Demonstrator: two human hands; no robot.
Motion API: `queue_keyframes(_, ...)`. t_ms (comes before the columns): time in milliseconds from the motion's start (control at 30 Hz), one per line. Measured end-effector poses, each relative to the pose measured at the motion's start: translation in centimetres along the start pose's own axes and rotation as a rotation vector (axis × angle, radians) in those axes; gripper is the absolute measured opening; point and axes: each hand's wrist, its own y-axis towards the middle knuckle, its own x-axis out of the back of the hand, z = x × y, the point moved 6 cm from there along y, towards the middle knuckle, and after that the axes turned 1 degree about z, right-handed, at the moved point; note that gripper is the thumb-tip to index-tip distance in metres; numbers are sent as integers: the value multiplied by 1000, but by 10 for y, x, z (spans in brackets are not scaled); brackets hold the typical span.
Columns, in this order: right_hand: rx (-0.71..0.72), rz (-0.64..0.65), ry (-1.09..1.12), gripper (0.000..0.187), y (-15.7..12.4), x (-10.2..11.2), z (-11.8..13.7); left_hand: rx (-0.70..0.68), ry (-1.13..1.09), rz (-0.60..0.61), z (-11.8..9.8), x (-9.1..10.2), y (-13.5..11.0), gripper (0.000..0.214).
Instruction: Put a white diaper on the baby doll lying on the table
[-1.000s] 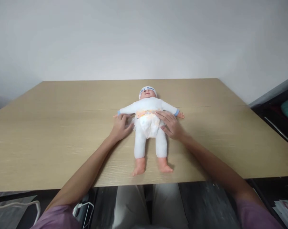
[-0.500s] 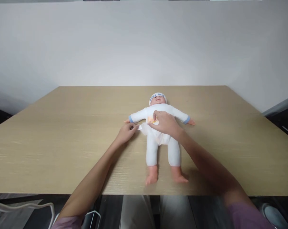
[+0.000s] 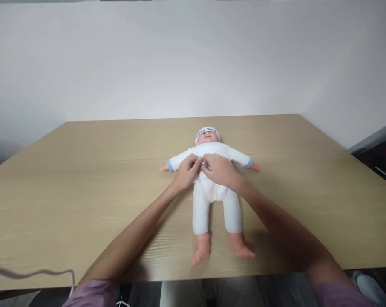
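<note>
A baby doll (image 3: 200, 213) in a white suit with blue cuffs and a lettered white cap lies on its back, feet toward me. Round its hips is a white diaper (image 3: 208, 185). My left hand (image 3: 187, 172) is closed in a pinch on the diaper's side flap at the doll's belly. Right beside it, my right hand (image 3: 221, 170) pinches the diaper's front upper edge. The two hands' fingertips meet, and they hide the waistband and whatever small part of the diaper lies between them.
The doll rests on a wide wooden table (image 3: 84, 192), near its front edge. A pale wall (image 3: 180, 59) rises behind the table. A light cable (image 3: 30, 273) runs across the lower left corner. Dark furniture (image 3: 380, 147) stands at the right.
My left hand has moved right, from beside the doll's hip onto its belly, bringing the diaper's side flap along. My right hand stays at the belly, its fingers now drawn closer together.
</note>
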Motion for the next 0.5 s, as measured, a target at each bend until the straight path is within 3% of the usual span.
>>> queue_keyframes(133,20,25,54,32,1,2,-1,-56,-12,-132,25,10,-6,35)
queue_keyframes(267,11,13,63,25,-1,4,-3,-91,25,-67,44,11,-8,39)
queue_keyframes(400,-16,1,67,13,1,1,-9,-40,0,-63,50,10,-7,38)
queue_keyframes(500,-34,4,83,19,3,0,-13,-9,-28,-86,47,7,-6,40)
